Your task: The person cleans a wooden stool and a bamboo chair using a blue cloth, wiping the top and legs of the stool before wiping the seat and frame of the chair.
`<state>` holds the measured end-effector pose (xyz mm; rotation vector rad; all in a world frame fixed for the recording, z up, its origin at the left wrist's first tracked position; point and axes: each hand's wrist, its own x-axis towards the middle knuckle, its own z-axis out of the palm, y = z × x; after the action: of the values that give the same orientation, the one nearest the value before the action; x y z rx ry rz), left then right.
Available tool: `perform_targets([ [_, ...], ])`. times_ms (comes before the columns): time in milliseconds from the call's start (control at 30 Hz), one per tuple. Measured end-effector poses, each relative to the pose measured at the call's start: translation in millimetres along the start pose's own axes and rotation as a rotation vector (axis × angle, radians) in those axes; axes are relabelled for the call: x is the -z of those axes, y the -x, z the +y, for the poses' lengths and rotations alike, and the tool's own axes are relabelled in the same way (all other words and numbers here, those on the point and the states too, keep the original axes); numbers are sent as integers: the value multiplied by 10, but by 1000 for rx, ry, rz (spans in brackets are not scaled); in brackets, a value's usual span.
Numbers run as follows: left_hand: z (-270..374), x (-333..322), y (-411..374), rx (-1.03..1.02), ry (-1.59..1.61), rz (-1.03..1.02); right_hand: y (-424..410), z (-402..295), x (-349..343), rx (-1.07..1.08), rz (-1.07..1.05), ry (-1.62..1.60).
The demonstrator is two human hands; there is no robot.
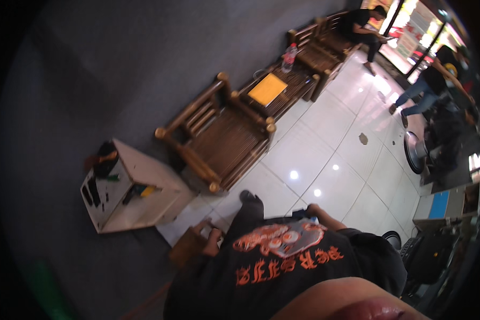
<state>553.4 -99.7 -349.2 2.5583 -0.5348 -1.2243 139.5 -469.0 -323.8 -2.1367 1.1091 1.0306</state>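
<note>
My left hand (211,237) is low in front of my black printed T-shirt (288,256), its fingers bent beside a brown object (187,247). The shirt partly hides it, and I cannot tell whether it grips anything. Out at the right of my shirt, my right hand (313,209) is closed around a small dark object (300,213); a bit of blue and white shows just below it. Left of my body stands a pale cabinet (156,196) with black, green and yellow items in its open compartments or on its side.
A bamboo-style wooden armchair (228,140) stands by the dark wall. Beyond it, a low table (300,82) bears a yellow folder or book (268,89) and a plastic bottle (289,58). One person (362,28) sits at the far end; another (428,88) stands near round-based chairs (414,153).
</note>
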Motion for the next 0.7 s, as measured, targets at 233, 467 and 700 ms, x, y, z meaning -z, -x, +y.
perform_targets([
  [233,-333,277,-168,227,-28,-155,-58,-846,1598,69,261,-152],
  [467,1398,928,-1119,-135,506,168,-538,-1208,2746,-124,158,189],
  [700,2524,1601,-1233,-58,919,278,-1514,-2029,3745,447,336,-199],
])
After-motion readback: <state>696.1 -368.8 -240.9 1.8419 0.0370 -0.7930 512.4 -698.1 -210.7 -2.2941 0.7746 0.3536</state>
